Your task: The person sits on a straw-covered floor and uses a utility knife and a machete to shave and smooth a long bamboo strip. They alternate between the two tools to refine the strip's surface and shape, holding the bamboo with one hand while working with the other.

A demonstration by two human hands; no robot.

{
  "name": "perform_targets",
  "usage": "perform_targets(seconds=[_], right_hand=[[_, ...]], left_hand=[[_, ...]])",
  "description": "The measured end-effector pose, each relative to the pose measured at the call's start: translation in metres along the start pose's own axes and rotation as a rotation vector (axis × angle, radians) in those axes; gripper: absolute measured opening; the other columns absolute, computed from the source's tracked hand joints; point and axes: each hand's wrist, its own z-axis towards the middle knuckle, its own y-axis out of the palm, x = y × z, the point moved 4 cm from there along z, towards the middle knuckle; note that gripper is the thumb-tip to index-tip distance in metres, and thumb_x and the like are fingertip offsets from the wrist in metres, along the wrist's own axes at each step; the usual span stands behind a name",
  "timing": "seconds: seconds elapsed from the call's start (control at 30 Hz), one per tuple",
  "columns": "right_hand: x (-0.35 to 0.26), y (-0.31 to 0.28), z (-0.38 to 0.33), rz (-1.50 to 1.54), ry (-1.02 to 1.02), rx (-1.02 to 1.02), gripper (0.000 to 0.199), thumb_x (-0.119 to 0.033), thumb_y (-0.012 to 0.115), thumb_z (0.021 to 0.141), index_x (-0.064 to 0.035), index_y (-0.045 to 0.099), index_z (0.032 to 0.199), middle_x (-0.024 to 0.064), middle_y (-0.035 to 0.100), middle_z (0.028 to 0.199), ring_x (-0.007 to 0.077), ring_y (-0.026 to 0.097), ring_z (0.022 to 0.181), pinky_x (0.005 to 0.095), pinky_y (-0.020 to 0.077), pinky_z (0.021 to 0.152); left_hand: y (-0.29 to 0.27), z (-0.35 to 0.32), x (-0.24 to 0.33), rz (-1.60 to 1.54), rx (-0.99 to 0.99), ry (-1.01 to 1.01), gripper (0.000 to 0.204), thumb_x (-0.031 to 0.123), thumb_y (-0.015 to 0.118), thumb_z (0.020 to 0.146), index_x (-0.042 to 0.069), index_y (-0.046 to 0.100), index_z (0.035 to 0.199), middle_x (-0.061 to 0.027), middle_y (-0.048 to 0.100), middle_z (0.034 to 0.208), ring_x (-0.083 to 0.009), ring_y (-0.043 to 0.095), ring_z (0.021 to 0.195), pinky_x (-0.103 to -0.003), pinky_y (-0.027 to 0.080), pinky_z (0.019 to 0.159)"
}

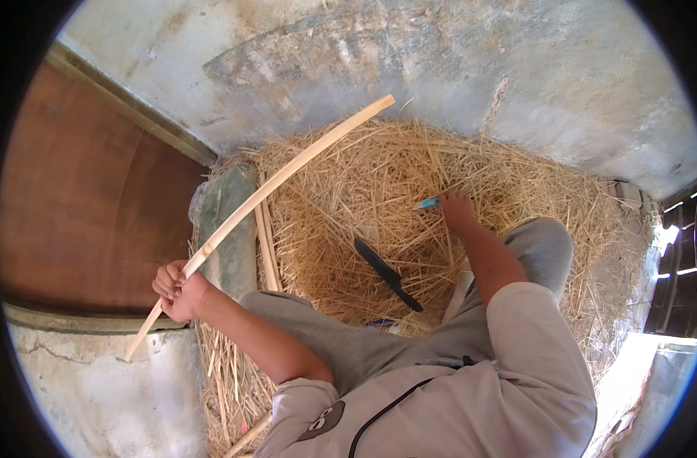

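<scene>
My left hand (180,291) is closed around a long, pale bamboo strip (276,181) near its lower end. The strip slants up and to the right, its far end close to the wall. Over the straw, my right hand (457,211) is closed on a small blue tool (426,204), whose narrow end points left. Most of that tool is hidden in the fingers, so its exact kind is unclear. A dark knife (387,273) with a broad blade lies on the straw between my legs, touched by neither hand.
Loose straw (348,179) covers the floor around my folded legs. A greenish-grey block (230,217) and upright-lying strips (267,240) are on the left, beside a brown door panel (89,191). A plastered wall (348,69) stands ahead; a gap lets light in at right.
</scene>
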Motion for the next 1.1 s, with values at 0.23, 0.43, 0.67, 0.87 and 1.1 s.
perform_targets(seconds=[0.23, 0.43, 0.67, 0.87, 1.1], right_hand=[[-0.001, 0.013, -0.017, -0.063, 0.062, -0.145, 0.048, -0.015, 0.075, 0.089, -0.0092, 0.055, 0.132, 0.0196, 0.051, 0.136, 0.038, 0.049, 0.131, 0.0526, 0.0446, 0.106], [0.004, -0.002, -0.014, 0.058, 0.026, -0.116, 0.037, -0.014, 0.072, 0.092, -0.005, 0.06, 0.125, 0.0208, 0.057, 0.128, 0.0335, 0.06, 0.117, 0.0477, 0.052, 0.096], [0.005, -0.115, 0.017, 0.738, -0.013, 0.6, 0.026, -0.022, 0.057, 0.101, 0.0005, 0.05, 0.111, 0.0128, 0.059, 0.088, 0.0285, 0.059, 0.072, 0.0459, 0.0514, 0.065], [-0.011, -0.251, -0.049, 2.729, -0.317, -0.179, 0.03, -0.025, 0.064, 0.101, -0.0012, 0.054, 0.115, 0.0001, 0.044, 0.065, 0.0111, 0.039, 0.046, 0.0324, 0.0391, 0.046], [-0.005, -0.271, -0.096, 2.212, -0.243, 0.296, 0.037, -0.034, 0.062, 0.103, 0.0, 0.068, 0.118, -0.0012, 0.055, 0.068, 0.0049, 0.036, 0.047, 0.0257, 0.0403, 0.046]], left_hand=[[0.004, -0.005, -0.021, 0.01, -0.032, -0.083, 0.022, 0.016, 0.048, 0.064, 0.019, 0.027, 0.058, 0.0031, 0.022, 0.051, -0.0113, 0.022, 0.046, -0.027, 0.02, 0.047], [0.003, -0.006, -0.023, -0.012, -0.037, -0.131, 0.021, 0.016, 0.048, 0.064, 0.018, 0.027, 0.058, 0.0027, 0.022, 0.05, -0.0112, 0.022, 0.046, -0.026, 0.02, 0.047], [-0.017, -0.007, -0.032, -0.093, 0.078, -0.119, 0.019, 0.017, 0.046, 0.067, 0.018, 0.029, 0.059, 0.0018, 0.024, 0.05, -0.0122, 0.024, 0.045, -0.028, 0.021, 0.046], [-0.041, -0.019, -0.055, -0.105, 0.188, -0.14, 0.019, 0.019, 0.046, 0.069, 0.017, 0.03, 0.059, 0.0004, 0.025, 0.049, -0.0134, 0.024, 0.045, -0.028, 0.023, 0.045], [-0.066, -0.036, -0.087, 0.056, 0.178, -0.274, 0.017, 0.019, 0.048, 0.072, 0.014, 0.035, 0.062, -0.0029, 0.034, 0.057, -0.0177, 0.036, 0.056, -0.032, 0.035, 0.056]])
